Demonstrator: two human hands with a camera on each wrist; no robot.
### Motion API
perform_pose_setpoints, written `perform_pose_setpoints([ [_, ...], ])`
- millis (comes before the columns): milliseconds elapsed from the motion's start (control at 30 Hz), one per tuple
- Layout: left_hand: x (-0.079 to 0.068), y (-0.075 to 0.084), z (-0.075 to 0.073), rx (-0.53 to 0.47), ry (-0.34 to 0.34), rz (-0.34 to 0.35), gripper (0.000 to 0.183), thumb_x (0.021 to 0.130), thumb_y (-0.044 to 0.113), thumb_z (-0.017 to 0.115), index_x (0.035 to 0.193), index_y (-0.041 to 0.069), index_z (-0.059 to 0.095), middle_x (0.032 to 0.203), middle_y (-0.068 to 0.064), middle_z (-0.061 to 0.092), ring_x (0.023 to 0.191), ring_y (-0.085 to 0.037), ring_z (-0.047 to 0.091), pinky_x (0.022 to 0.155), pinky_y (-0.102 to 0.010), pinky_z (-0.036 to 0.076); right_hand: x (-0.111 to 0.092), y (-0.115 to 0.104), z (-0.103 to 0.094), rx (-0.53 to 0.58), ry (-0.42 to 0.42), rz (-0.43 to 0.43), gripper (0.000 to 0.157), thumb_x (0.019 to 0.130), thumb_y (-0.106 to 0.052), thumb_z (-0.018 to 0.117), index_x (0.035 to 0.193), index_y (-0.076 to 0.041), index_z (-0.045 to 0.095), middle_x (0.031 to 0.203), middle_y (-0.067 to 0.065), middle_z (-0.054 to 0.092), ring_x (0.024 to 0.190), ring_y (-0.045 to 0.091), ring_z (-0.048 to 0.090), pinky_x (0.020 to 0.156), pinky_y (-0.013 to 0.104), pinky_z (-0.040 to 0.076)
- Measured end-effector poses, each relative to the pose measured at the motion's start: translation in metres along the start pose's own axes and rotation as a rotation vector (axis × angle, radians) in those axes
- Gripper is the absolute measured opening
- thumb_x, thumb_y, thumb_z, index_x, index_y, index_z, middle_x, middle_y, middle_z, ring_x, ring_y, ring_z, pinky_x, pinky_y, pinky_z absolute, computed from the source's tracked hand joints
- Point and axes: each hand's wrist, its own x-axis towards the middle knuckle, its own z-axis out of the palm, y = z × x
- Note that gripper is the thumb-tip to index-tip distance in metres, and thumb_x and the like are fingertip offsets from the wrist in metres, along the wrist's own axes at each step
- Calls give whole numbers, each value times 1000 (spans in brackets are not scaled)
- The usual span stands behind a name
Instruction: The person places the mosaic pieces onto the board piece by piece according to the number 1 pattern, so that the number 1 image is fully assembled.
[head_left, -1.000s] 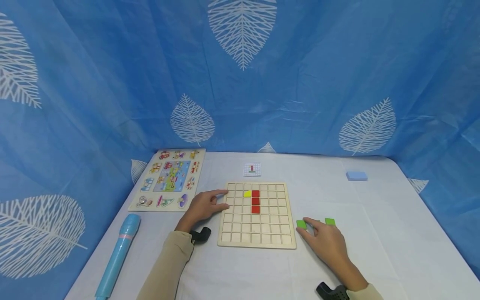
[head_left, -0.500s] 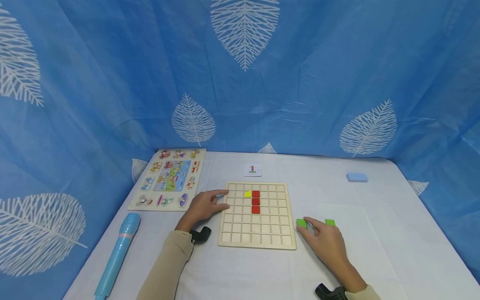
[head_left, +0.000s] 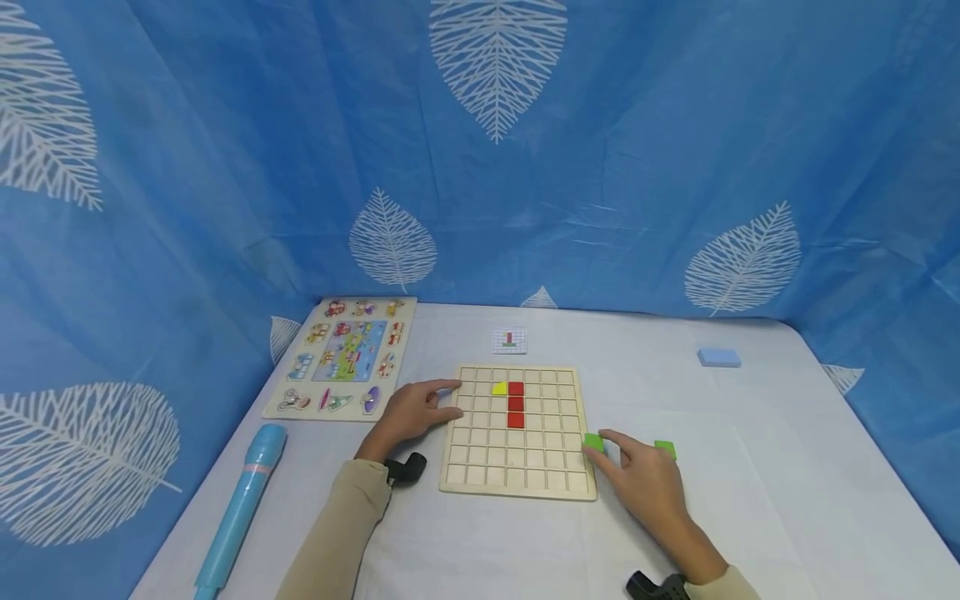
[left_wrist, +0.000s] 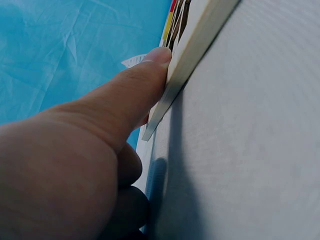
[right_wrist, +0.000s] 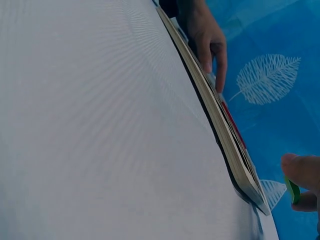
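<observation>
My right hand [head_left: 647,485] pinches a green square tile [head_left: 593,442] between thumb and fingertips, at the right edge of the wooden grid board [head_left: 517,488]. In the right wrist view the tile [right_wrist: 293,191] shows edge-on between thumb and finger, held up off the table. My left hand [head_left: 414,412] touches the board's left edge with outstretched thumb and index finger; its thumb [left_wrist: 142,80] presses that edge in the left wrist view. On the board, three red tiles [head_left: 516,404] form a column, with a yellow piece [head_left: 499,388] left of the top one.
Another green tile [head_left: 665,450] lies behind my right hand. A small pattern card [head_left: 509,340] sits beyond the board. A picture puzzle board [head_left: 341,350] and a blue toy microphone [head_left: 242,508] lie at left. A light-blue block [head_left: 718,357] rests at the back right.
My right hand has lifted the green tile from the table and carried it slightly left, over the board's right edge. The left hand stays at the board's edge. The head view has shifted slightly.
</observation>
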Motion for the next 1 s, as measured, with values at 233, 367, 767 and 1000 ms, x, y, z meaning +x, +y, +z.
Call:
perform_pose_setpoints([
  [233,0,-1,0,18,3,2,56,88,46,80,138,26,67,59,6,40,53,-11,32,53,-29,28,7,-10,8,-5,-5,-83,37,75,-38,91,99,-11,81,49,-20,24,46,-2,19,45,22,22],
  [367,0,-1,0,11,10,12,56,88,46,80,138,26,67,59,6,41,52,-11,32,53,-29,28,12,-18,14,27,-40,-120,37,76,-39,91,98,-12,81,49,-21,24,47,-3,20,45,22,21],
  [767,0,0,1,2,9,33,56,87,47,80,137,28,67,58,6,41,52,-11,31,53,-29,28,20,-36,38,151,-73,-241,35,74,-39,92,96,-15,81,50,-26,25,48,-7,18,45,19,21],
  [1000,0,-2,0,1,6,31,56,87,47,81,138,27,67,58,6,41,52,-11,32,53,-29,28,26,-49,44,169,-99,-267,35,74,-43,90,94,-16,81,52,-24,22,50,-6,16,47,19,19],
])
